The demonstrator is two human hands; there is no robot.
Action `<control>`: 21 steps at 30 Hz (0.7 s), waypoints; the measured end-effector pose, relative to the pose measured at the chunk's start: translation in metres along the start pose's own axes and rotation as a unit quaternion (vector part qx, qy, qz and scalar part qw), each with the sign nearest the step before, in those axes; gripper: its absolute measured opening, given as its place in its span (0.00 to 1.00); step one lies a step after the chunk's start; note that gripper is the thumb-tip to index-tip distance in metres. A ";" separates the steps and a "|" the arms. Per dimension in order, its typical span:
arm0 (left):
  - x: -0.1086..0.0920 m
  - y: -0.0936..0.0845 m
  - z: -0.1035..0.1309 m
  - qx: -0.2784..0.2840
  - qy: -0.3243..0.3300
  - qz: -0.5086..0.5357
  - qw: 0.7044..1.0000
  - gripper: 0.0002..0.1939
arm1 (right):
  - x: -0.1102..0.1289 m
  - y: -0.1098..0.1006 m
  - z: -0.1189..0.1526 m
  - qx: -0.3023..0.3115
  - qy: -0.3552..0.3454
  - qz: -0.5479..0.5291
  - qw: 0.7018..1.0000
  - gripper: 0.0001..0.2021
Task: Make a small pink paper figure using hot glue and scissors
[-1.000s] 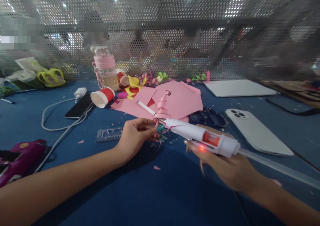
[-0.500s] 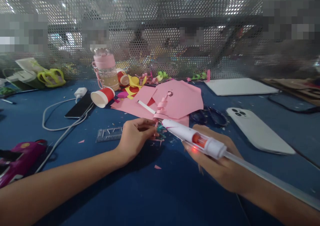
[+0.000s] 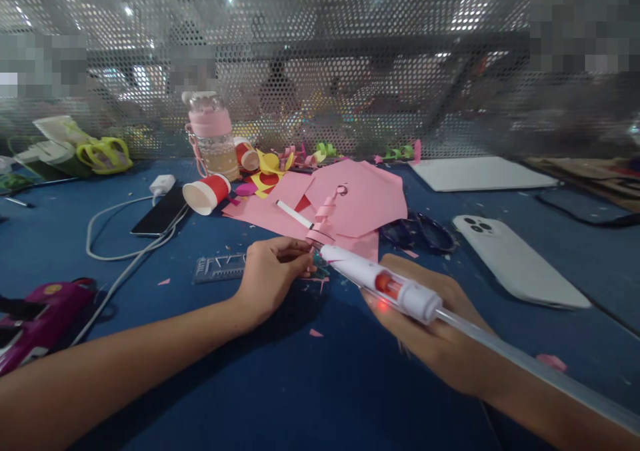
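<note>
My right hand is wrapped round a white glue gun with a clear stick out of its back and a red light glowing. The gun's tip points left, close to the fingertips of my left hand. Those fingers pinch the base of a curled pink paper strip, which rises in a spiral above them. The exact grip is partly hidden. A small teal piece lies under the gun's tip. Behind are pink paper sheets with a white pen on them.
A clear ruler, a black phone with a cable, a red cup and a pink-lidded bottle are on the left. On the right lie sunglasses and a white phone. A purple tool is at the left edge.
The glue gun and my right hand have moved slightly left and down, bringing the tip nearer my left fingers. The curled pink strip leans a little more to the right.
</note>
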State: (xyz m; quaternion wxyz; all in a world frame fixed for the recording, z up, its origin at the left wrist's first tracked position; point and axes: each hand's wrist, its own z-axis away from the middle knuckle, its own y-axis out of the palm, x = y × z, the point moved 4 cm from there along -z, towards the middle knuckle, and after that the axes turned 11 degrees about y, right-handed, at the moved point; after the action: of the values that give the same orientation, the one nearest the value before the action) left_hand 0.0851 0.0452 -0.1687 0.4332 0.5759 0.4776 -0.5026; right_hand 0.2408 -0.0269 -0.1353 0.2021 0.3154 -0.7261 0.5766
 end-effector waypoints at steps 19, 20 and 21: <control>0.005 -0.001 -0.004 -0.003 -0.026 0.024 0.999 0.04 | -0.004 0.002 0.001 -0.015 -0.027 -0.010 0.999 0.09; 0.006 -0.001 -0.005 -0.005 -0.029 0.032 0.999 0.05 | -0.003 0.002 0.003 -0.017 -0.037 -0.017 0.999 0.09; 0.007 -0.001 -0.006 -0.007 -0.031 0.040 0.999 0.05 | -0.001 0.001 0.004 -0.021 -0.047 -0.026 0.998 0.09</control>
State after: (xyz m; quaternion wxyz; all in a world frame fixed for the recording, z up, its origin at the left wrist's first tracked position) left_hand 0.0855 0.0525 -0.1752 0.4712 0.5757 0.4441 -0.4993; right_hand 0.2410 -0.0306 -0.1376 0.1892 0.3565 -0.7382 0.5405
